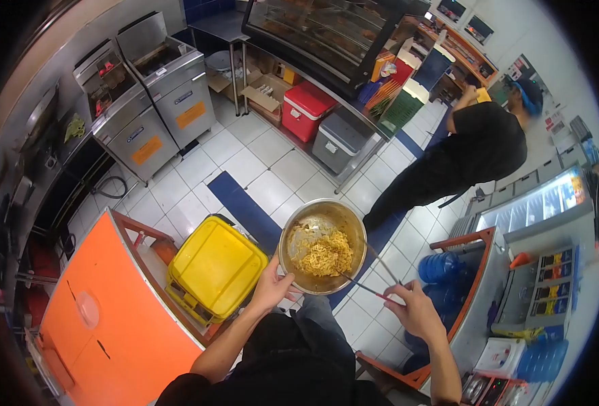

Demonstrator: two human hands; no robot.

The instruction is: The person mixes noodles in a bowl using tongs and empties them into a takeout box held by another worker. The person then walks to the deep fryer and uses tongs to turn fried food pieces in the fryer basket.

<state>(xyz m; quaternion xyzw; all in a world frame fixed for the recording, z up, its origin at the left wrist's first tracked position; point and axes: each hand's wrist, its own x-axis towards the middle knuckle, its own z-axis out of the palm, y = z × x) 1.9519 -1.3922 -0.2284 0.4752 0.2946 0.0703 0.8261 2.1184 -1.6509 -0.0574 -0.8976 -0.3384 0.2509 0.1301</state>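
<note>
The left hand has its fingers clamped on a round silver metal bowl above white floor tiles; a slack grip could spill the yellow noodles. The right hand pinches slim metal utensils, seemingly tongs; pushing hard could tip it.

One head-worn camera looks forward and steeply down, close above the hands.
</note>
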